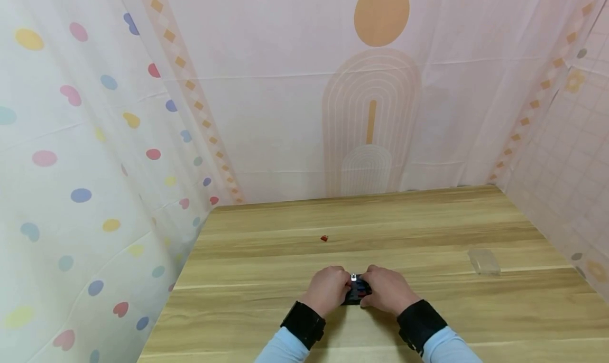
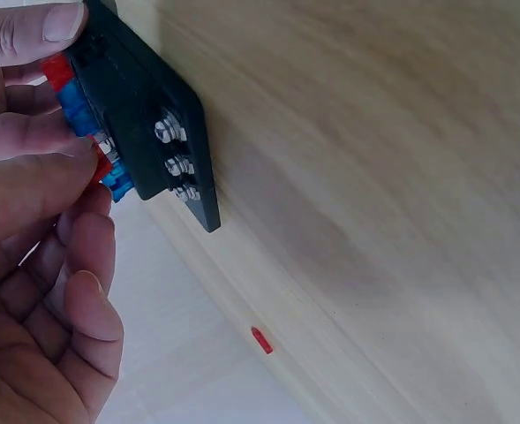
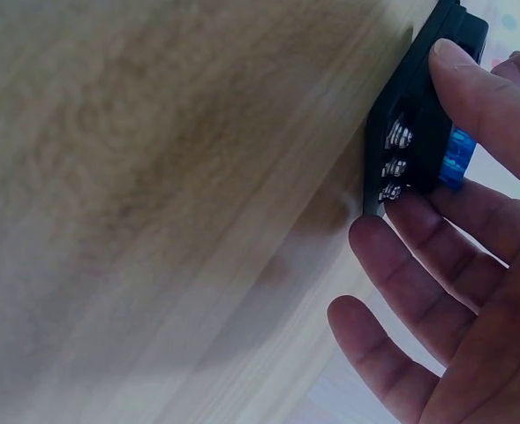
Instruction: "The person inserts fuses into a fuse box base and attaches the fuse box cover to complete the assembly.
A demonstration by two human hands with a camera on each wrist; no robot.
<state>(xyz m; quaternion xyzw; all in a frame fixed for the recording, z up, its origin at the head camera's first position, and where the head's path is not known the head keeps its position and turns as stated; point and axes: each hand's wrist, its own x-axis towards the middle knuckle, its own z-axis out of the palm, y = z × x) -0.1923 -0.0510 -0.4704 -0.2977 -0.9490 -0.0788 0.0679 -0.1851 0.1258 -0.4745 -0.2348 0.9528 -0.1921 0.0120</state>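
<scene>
A black fuse block [image 1: 358,290] with several red and blue blade fuses [image 2: 81,108] is held between my two hands over the table. My left hand [image 1: 329,288] grips it from the left, its fingertips against the fuses. Along the block's edge, metal screws [image 2: 178,165] show. From the right, my right hand [image 1: 387,289] holds the block, thumb [image 3: 471,93] on the black body and some fingers under it. In the right wrist view a blue fuse [image 3: 457,157] sticks out beside the fingers. The hands hide part of the block.
A small red piece [image 1: 324,238], too small to name surely, lies on the wooden table [image 1: 266,231] beyond the hands. Further right lies a clear plastic cover [image 1: 484,261]. Patterned curtains [image 1: 276,114] stand behind and beside the table.
</scene>
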